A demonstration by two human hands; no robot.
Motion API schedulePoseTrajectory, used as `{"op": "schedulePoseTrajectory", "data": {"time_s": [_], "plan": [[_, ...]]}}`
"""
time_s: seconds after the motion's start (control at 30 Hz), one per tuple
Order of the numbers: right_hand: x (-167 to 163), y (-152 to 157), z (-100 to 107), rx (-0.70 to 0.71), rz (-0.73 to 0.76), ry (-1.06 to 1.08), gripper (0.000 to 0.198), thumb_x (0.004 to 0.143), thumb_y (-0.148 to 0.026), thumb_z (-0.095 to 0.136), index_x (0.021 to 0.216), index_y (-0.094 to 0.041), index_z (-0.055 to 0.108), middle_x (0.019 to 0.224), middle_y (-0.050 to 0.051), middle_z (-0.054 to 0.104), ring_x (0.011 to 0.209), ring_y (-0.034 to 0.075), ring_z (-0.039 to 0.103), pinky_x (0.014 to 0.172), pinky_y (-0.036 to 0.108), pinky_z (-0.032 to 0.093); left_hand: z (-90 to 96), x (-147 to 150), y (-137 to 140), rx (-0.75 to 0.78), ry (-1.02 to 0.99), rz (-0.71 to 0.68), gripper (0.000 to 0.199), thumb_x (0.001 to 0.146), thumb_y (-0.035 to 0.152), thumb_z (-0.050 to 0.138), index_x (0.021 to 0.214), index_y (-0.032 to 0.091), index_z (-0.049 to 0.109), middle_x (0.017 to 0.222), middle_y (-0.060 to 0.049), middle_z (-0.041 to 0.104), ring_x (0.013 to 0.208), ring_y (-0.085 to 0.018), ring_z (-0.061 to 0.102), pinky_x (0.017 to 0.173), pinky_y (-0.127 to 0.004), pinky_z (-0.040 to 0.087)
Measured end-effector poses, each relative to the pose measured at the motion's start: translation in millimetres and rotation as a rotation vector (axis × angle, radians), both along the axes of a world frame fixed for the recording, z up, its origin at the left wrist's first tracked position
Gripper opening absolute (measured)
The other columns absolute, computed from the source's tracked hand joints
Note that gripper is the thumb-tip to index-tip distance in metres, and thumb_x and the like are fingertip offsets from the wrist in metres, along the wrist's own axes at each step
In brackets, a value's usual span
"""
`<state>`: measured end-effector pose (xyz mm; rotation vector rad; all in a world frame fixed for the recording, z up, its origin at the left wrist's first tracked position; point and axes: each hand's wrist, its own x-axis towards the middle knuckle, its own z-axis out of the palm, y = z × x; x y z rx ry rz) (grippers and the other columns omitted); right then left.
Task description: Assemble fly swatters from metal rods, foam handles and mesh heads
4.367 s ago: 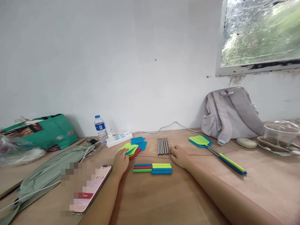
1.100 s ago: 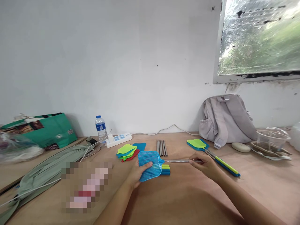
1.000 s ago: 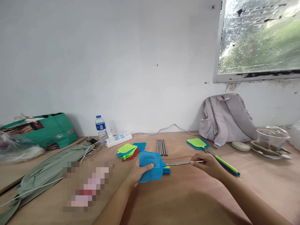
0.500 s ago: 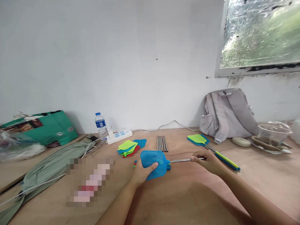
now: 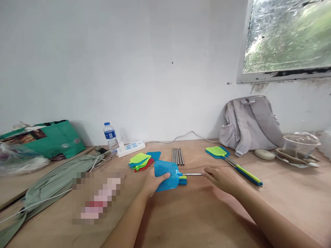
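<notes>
My left hand (image 5: pixel 153 179) grips a blue perforated fly swatter head (image 5: pixel 166 175), thumb on top. A metal rod (image 5: pixel 192 174) meets the head's neck, and my right hand (image 5: pixel 216 177) is closed around the rod's other end. How deep the rod sits in the neck cannot be made out. Under the head, yellow and blue handle grips (image 5: pixel 182 180) lie partly hidden. Behind it rest a pile of green, blue and red swatter heads (image 5: pixel 141 161) and several metal rods (image 5: pixel 178 156). Swatters with rods and handles (image 5: pixel 236 165) lie on the right.
A power strip (image 5: pixel 131 148) and a water bottle (image 5: pixel 110 135) stand near the wall. At the right are a grey backpack (image 5: pixel 252 125), a round pale case (image 5: pixel 264 154) and a plastic container (image 5: pixel 301 144). A green bag (image 5: pixel 59 137) and greenish cloth (image 5: pixel 57 182) lie left.
My right hand has moved left, closer to the swatter head, and less of the rod shows between the hands. The head has shifted slightly left, uncovering more of the handle grips.
</notes>
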<state>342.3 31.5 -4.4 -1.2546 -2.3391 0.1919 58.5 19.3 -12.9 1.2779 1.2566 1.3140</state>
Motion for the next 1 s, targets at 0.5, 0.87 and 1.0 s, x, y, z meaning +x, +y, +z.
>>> {"op": "schedulePoseTrajectory", "data": {"time_s": [0.5, 0.87, 1.0], "plan": [[-20.8, -15.0, -5.1, 0.245, -0.04, -0.243, 0.034, 0.093, -0.037, 0.026, 0.088, -0.023, 0.056, 0.079, 0.004, 0.063, 0.067, 0.017, 0.058, 0.054, 0.025, 0.031, 0.1, 4.0, -11.6, -0.024, 0.051, 0.081, 0.053, 0.05, 0.033, 0.079, 0.095, 0.015, 0.058, 0.094, -0.01, 0.068, 0.086, -0.026, 0.064, 0.074, -0.038, 0.053], [-17.6, -9.7, -9.9, 0.133, 0.009, -0.168, 0.036, 0.092, -0.041, 0.026, 0.095, -0.024, 0.057, 0.088, 0.004, 0.065, 0.076, 0.019, 0.06, 0.06, 0.025, 0.038, 3.9, 4.4, -8.3, -0.068, -0.064, 0.034, 0.053, 0.046, 0.031, 0.082, 0.091, 0.016, 0.06, 0.09, -0.008, 0.069, 0.084, -0.026, 0.064, 0.075, -0.037, 0.052], [-13.5, -6.4, -11.1, 0.111, 0.047, -0.061, 0.035, 0.091, -0.041, 0.028, 0.097, -0.024, 0.058, 0.09, 0.006, 0.065, 0.079, 0.02, 0.06, 0.064, 0.027, 0.04, 9.9, 2.5, -4.0, -0.088, -0.294, -0.02, 0.046, 0.064, 0.057, 0.061, 0.085, 0.016, 0.061, 0.08, -0.007, 0.07, 0.08, -0.025, 0.065, 0.071, -0.036, 0.052]]}}
